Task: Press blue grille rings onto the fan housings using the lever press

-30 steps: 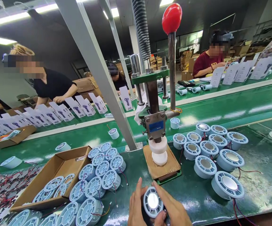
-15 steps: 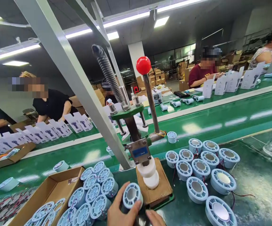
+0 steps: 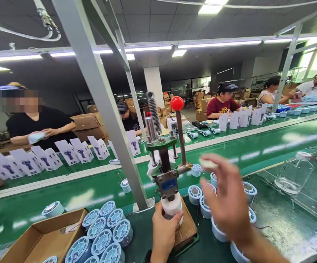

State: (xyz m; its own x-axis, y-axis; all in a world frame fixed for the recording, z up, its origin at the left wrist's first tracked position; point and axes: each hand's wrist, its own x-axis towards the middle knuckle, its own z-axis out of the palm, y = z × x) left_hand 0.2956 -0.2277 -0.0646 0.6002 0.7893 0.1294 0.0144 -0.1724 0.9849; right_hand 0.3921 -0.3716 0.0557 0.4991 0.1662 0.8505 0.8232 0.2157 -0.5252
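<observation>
A small hand press (image 3: pixel 169 182) with a red ball knob (image 3: pixel 177 103) on its lever stands before me. My left hand (image 3: pixel 163 230) is at its base, fingers curled around a round part directly under the white press block (image 3: pixel 172 204). That part is mostly hidden; it appears to be the light-blue round housing with a grey disc that this hand held earlier. My right hand (image 3: pixel 226 201) is raised right of the lever, blurred, fingers apart and holding nothing visible. A pale covering (image 3: pixel 209 163) shows at one fingertip. Behind it are several light-blue round housings (image 3: pixel 195 193), partly hidden.
More blue housings (image 3: pixel 102 241) stand left of the press beside a cardboard box (image 3: pixel 40 237). A grey metal post (image 3: pixel 106 98) rises close to the press. Beyond runs a green conveyor (image 3: pixel 257 146) with white cartons (image 3: pixel 70 153) and people across it. A clear bottle (image 3: pixel 295 175) stands right.
My left hand has carried the blue housing from in front of the press to under its white block. My right hand has left it and risen to the right. The view has levelled.
</observation>
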